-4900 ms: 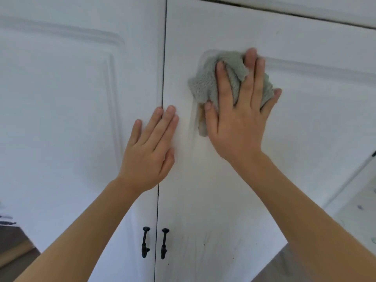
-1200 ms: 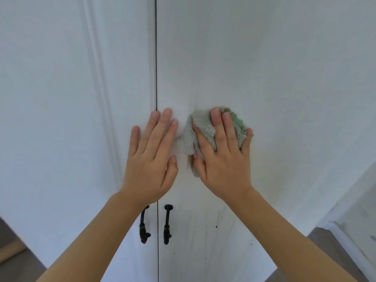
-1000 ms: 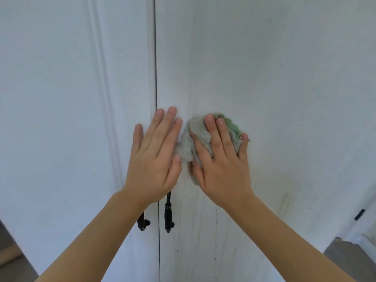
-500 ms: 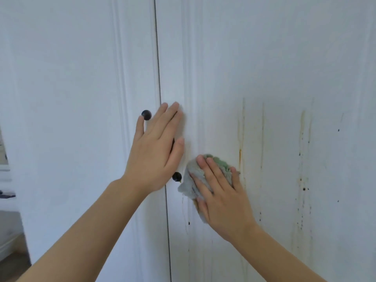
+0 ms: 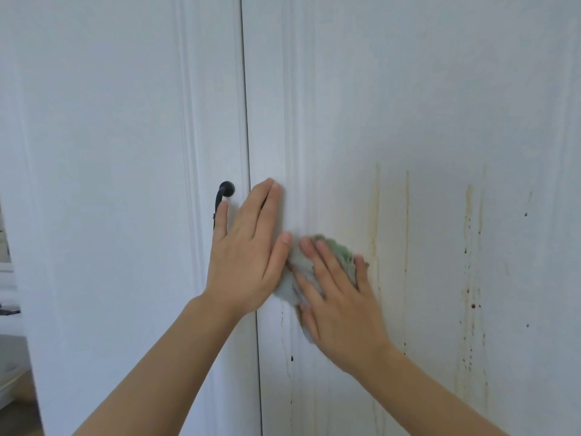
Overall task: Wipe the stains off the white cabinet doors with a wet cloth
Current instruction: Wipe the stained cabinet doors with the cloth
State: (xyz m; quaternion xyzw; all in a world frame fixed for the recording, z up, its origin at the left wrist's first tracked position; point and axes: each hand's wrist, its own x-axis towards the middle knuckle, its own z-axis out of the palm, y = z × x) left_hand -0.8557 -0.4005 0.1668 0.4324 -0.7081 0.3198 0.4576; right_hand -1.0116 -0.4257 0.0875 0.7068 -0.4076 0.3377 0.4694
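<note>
Since half a second ago the right hand (image 5: 339, 297) has slid the cloth (image 5: 301, 278) toward 9 o'clock, against the left thumb. Its fingers lie spread and nearly straight, pressing the grey-green wad to the right door (image 5: 408, 121). The left hand (image 5: 245, 256) rests flat across the door seam (image 5: 248, 152), fingers straight, beside the black handle (image 5: 224, 196). Brown drip stains (image 5: 468, 247) run at 3 o'clock, apparently unwiped; bare panel lies above.

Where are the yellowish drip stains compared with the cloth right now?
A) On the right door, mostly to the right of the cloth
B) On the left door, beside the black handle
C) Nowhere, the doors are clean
A: the yellowish drip stains streak the right door, right of the cloth under the right hand.
</note>
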